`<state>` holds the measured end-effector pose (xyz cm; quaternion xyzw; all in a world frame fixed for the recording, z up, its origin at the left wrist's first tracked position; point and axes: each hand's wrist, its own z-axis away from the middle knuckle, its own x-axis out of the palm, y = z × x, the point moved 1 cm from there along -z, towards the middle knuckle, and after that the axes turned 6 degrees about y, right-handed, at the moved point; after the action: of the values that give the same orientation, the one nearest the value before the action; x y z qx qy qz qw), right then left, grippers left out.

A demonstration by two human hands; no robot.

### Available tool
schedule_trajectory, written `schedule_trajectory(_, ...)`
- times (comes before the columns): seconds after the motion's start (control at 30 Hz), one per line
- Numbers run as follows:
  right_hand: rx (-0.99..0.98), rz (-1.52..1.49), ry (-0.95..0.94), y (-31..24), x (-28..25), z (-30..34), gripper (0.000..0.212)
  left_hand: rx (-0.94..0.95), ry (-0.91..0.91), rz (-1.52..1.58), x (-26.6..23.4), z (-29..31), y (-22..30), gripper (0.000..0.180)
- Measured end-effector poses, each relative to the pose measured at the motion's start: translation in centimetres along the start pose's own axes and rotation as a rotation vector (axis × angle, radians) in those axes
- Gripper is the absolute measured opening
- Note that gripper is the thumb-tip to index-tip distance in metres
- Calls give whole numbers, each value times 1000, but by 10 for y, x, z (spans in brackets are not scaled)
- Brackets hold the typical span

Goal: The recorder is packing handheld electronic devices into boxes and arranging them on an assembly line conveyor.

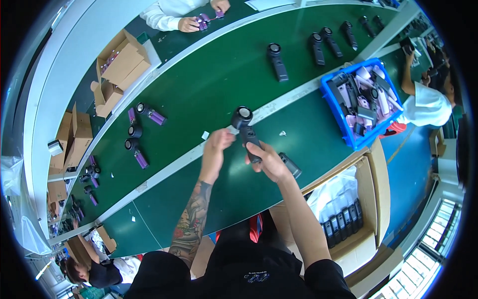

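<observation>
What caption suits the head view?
Right hand grips a dark device above a green bench; left hand beside its round head.

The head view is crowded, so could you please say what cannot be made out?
In the head view:
Dark round-headed handheld device: part of its handle, covered by the right hand's grip.
Pale piece at the left hand's grip: too small to identify.
Blue plastic crate: its bottom, buried under lilac and black parts.
Open brown cardboard box: contents beneath the whitish plastic bag.
Dark items at far left: too small and blurred.
</observation>
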<state>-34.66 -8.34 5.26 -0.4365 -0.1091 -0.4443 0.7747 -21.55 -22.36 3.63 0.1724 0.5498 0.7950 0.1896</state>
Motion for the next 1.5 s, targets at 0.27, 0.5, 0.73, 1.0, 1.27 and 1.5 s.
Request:
schedule_trajectory(0.27, -185, 398, 326, -14, 1, -101, 27, 224, 858, -920, -186, -128, -45, 73)
schedule_trajectory(0.5, -805, 1234, 623, -9, -47, -16, 46, 64, 725, -923, -220, -206, -32, 94)
schedule_trajectory(0.73, -626, 1672, 614, 52, -74, 40, 55, -165, 323, -45, -265, -239, -2, 27)
schedule_trajectory(1.0, -454, 765, 664, 22, -47, 59, 44, -105, -264, 672, -33, -36, 3, 43)
schedule_trajectory(1.27, -859, 897, 624, 7, 15, 66, 33, -194, -224, 590, 59, 58, -3, 46)
schedule_trajectory(1.5, -856, 1065, 689, 12, 19, 82, 34, -274, -226, 712, 83, 84, 1, 42)
